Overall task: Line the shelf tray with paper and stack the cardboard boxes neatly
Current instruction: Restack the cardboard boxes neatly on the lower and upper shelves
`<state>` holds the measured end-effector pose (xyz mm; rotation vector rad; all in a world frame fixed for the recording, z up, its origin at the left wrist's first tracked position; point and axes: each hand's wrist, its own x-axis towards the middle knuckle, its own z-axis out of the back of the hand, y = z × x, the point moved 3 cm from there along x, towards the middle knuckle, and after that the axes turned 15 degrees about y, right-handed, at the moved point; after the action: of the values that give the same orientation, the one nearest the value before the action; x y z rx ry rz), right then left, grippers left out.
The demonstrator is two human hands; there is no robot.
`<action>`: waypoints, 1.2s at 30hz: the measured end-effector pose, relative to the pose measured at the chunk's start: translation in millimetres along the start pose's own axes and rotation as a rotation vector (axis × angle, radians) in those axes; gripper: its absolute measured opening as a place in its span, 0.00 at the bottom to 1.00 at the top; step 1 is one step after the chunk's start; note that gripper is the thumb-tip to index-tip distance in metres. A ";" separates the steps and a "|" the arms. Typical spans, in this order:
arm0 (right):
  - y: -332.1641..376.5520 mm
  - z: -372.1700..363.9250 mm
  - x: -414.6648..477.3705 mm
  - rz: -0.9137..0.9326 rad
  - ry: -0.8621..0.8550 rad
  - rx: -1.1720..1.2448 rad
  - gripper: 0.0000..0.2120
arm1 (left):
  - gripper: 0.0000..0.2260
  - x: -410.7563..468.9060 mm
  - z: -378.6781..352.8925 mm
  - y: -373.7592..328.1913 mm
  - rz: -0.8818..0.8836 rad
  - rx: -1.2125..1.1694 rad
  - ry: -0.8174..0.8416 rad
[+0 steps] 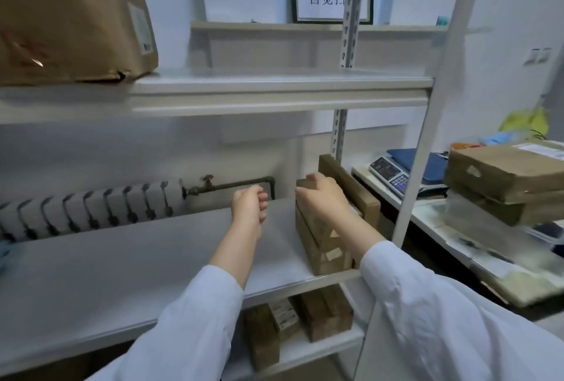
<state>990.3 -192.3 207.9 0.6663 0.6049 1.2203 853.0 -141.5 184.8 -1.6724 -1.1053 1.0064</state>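
The middle shelf tray (pixel 146 258) is covered by a pale sheet of paper. At its right end stands a stack of flat cardboard boxes (pixel 323 246), and another flat box (pixel 351 185) leans on edge behind it against the upright. My right hand (pixel 323 197) grips the far top corner of the stack. My left hand (pixel 248 205) hovers just left of the stack with its fingers loosely curled and holds nothing.
A big cardboard box (pixel 70 20) sits on the upper shelf at left. Small boxes (pixel 305 322) lie on the lower shelf. To the right, a table carries stacked boxes (pixel 503 182) and a scale (pixel 393 176). A radiator (pixel 85 210) runs behind the shelf.
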 end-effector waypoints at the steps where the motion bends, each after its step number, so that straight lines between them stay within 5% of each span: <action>1: -14.5 4.2 8.4 -0.055 0.029 -0.035 0.27 | 0.10 7.2 -10.2 10.5 0.030 0.016 0.011; 6: -58.6 13.6 38.0 -0.206 0.142 -0.229 0.33 | 0.05 32.1 -44.4 51.2 0.225 0.079 0.051; 12: -91.0 14.2 70.5 -0.206 0.228 -0.259 0.38 | 0.27 52.3 -79.8 92.0 0.487 0.123 0.100; 18: -109.1 12.4 88.1 -0.221 0.245 -0.122 0.37 | 0.23 50.3 -105.8 102.1 0.596 0.076 0.152; 23: -112.6 12.5 94.3 -0.241 0.199 -0.176 0.36 | 0.29 60.4 -109.8 111.9 0.583 0.024 0.204; 29: -109.1 14.3 96.8 -0.220 0.164 -0.086 0.28 | 0.19 80.6 -93.5 125.1 0.547 0.030 0.179; 33: -115.3 9.5 100.8 -0.142 0.109 0.234 0.22 | 0.13 79.8 -73.5 122.1 0.496 -0.053 0.160; 36: -126.8 0.4 103.5 -0.200 0.108 0.169 0.23 | 0.12 83.2 -49.3 116.4 0.424 -0.122 0.103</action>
<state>1096.0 -118.0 107.4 0.6668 0.8514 1.0303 950.5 -100.4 76.7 -2.0886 -0.7718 1.1141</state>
